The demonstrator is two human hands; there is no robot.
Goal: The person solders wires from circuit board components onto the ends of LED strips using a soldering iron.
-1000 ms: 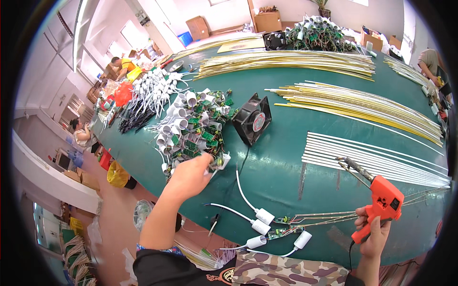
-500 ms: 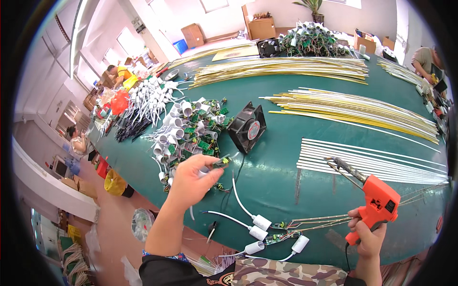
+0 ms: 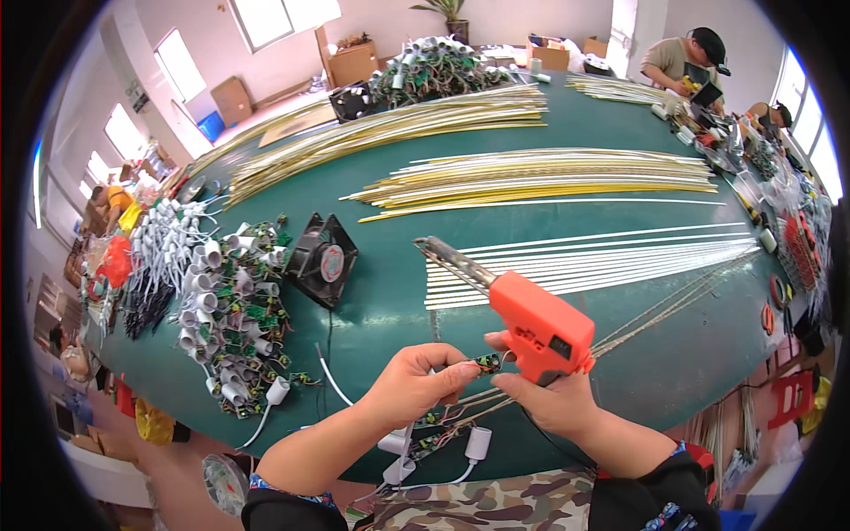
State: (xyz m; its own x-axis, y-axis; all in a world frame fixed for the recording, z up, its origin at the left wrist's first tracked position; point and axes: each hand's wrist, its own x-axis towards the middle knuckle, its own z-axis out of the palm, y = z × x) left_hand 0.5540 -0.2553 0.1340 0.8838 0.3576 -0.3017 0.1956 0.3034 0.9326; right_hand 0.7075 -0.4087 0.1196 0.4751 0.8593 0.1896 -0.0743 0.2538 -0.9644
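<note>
My left hand (image 3: 418, 382) pinches a small green circuit board (image 3: 486, 364) between thumb and fingertips. My right hand (image 3: 560, 405) is wrapped round the handle of an orange-red soldering gun (image 3: 542, 326), whose tip points away to the upper left. The right thumb and a fingertip come up to the board's right end; whether they grip it too I cannot tell. Below the hands, white cylindrical caps (image 3: 478, 442) with white cables lie beside more small circuit boards (image 3: 428, 445) joined to long thin strips. My left arm partly hides them.
A black fan (image 3: 322, 262) stands beyond my left hand, beside a heap of white caps and green boards (image 3: 237, 319). Bundles of white and yellow strips (image 3: 540, 181) and a row of white strips (image 3: 584, 265) lie on the green table (image 3: 390, 310). A co-worker (image 3: 686, 66) sits far right.
My left hand has carried the circuit board away from the heap to the right hand. The soldering gun has come in toward the middle. The view has turned to the right.
</note>
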